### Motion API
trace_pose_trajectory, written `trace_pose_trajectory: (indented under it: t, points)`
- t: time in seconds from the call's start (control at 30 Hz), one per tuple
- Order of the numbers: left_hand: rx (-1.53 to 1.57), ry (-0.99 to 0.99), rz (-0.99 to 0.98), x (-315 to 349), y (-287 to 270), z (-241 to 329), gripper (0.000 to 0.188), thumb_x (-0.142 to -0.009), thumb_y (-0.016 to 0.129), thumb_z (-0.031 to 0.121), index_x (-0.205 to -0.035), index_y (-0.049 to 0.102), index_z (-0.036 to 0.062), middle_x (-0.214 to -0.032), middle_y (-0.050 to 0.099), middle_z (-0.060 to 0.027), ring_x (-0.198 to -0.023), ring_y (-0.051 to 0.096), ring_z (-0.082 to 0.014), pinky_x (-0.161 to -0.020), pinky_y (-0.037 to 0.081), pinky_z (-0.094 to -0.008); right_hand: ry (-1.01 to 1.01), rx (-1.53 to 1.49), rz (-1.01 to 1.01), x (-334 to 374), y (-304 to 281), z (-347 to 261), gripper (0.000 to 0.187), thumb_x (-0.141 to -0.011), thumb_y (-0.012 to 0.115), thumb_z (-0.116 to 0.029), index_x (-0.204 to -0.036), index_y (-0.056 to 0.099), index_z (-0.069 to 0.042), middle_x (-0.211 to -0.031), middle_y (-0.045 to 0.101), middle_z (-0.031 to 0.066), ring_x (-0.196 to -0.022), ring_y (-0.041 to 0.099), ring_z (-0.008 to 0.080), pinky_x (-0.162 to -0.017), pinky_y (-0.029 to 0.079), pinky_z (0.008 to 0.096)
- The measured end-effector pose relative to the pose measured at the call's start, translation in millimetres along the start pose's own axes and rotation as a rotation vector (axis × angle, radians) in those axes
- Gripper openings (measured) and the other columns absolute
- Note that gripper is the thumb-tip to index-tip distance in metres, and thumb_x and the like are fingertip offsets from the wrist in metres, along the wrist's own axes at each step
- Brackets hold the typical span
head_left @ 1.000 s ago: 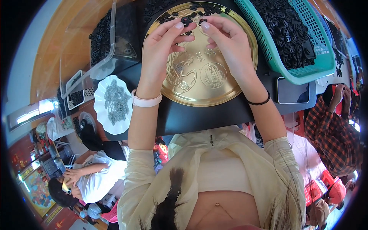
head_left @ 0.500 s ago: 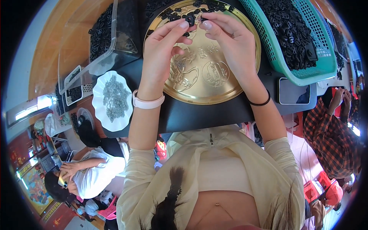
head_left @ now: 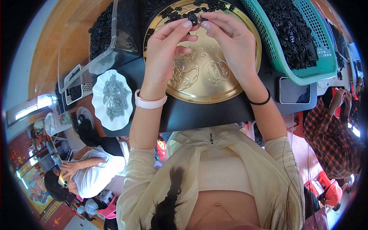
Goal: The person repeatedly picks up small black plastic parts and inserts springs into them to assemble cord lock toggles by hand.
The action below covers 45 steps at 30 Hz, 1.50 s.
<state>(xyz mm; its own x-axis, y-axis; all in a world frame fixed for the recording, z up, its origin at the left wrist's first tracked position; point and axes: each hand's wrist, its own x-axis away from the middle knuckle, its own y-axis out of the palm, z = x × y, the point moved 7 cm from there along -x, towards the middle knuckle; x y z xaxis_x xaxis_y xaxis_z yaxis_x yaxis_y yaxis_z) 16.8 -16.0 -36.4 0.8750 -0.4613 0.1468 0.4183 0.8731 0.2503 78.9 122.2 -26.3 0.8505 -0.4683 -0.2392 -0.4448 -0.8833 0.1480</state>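
Note:
Above a round gold tray (head_left: 214, 96) with raised patterns, my two hands face each other. Between thumb and forefinger, my left hand (head_left: 168, 40) pinches a small black plastic piece (head_left: 193, 19). My right hand (head_left: 232, 34) is closed in a pinch on another small dark piece (head_left: 203, 19), mostly covered by the fingertips, so its shape cannot be told. A narrow gap lies between the two pieces. Loose black plastic pieces (head_left: 172, 16) are scattered over the tray's far part, beyond my fingers.
A green basket (head_left: 306, 76) of black pieces stands at right, by a phone (head_left: 294, 91). At left are a clear bin (head_left: 111, 50) with black pieces and a white scalloped dish (head_left: 100, 111) of small silvery parts. Other people sit left (head_left: 99, 172) and right (head_left: 333, 134).
The left hand has shifted slightly right, bringing its black piece nearer to the right fingertips, and the piece has turned a little. The right hand has hardly moved.

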Motion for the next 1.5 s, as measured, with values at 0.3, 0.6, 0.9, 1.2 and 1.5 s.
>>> trace_pose_trajectory:
  t: [0.3,0.6,0.9,1.2,1.5]
  points:
    - [-0.046,0.010,0.010,2,4,1,0.030,-0.083,0.066,0.017,-0.108,0.061,0.0000,-0.091,0.067,-0.0082,-0.078,0.064,-0.0126,-0.057,0.050,-0.0203,-0.021,0.066,0.008,0,0,1,0.020,-0.081,0.065,-0.009,-0.100,0.066,-0.003,-0.093,0.068,0.0063,-0.088,0.064,0.0109,-0.072,0.049,0.0207]
    - [-0.159,0.083,-0.003,2,1,4,0.030,-0.084,0.065,0.016,-0.108,0.061,-0.0014,-0.088,0.067,-0.0086,-0.077,0.065,-0.0125,-0.058,0.052,-0.0211,0.164,-0.083,-0.088,0,4,9,0.023,-0.083,0.065,-0.014,-0.102,0.066,-0.003,-0.093,0.066,0.0036,-0.081,0.062,0.0089,-0.066,0.052,0.0248]
    - [-0.058,0.052,-0.105,4,6,6,0.029,-0.085,0.064,0.016,-0.108,0.062,-0.0010,-0.091,0.068,-0.0103,-0.079,0.065,-0.0132,-0.059,0.052,-0.0212,0.470,-0.432,-0.293,6,14,19,0.028,-0.087,0.062,-0.023,-0.110,0.064,-0.008,-0.097,0.065,0.0016,-0.087,0.058,0.0064,-0.070,0.046,0.0192]
    - [-0.147,0.128,-0.020,6,3,12,0.029,-0.084,0.065,0.013,-0.108,0.060,-0.0037,-0.089,0.067,-0.0119,-0.079,0.066,-0.0149,-0.059,0.053,-0.0217,0.309,-0.235,-0.179,2,7,15,0.028,-0.086,0.062,-0.020,-0.110,0.062,-0.006,-0.095,0.063,0.0014,-0.087,0.060,0.0081,-0.076,0.050,0.0233]
    - [-0.107,0.140,-0.078,10,0,16,0.029,-0.084,0.065,0.011,-0.107,0.061,-0.0050,-0.088,0.067,-0.0118,-0.078,0.066,-0.0159,-0.060,0.053,-0.0219,0.548,-0.642,-0.583,13,33,18,0.044,-0.094,0.049,-0.021,-0.134,0.039,-0.007,-0.106,0.059,0.0083,-0.102,0.058,0.0205,-0.092,0.048,0.0373]
